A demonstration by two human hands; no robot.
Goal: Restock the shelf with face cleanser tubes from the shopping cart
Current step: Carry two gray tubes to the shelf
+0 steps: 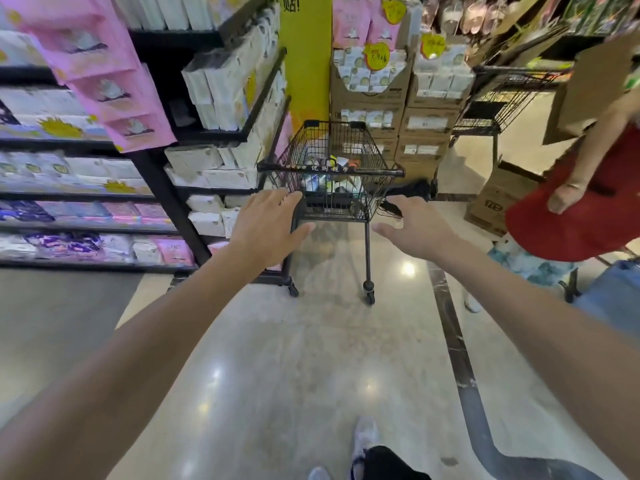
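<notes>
Shopping cart (330, 171), 12 o'clock: stocked with mixed goods; cleanser tubes not individually distinguishable. Left hand (266, 226), right hand (414, 226): both spread open, empty, reaching short of the cart. Restocking judged unstarted; everything remains.

Black wire-metal shopping cart (330, 174); glossy polished floor (311, 358); brown cardboard boxes (427, 124)

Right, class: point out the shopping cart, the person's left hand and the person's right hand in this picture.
shopping cart (330, 172): head view, on the black handle bar across its near rim.
left hand (268, 226): head view, on the back of the hand.
right hand (417, 226): head view, on the back of the hand.
</notes>
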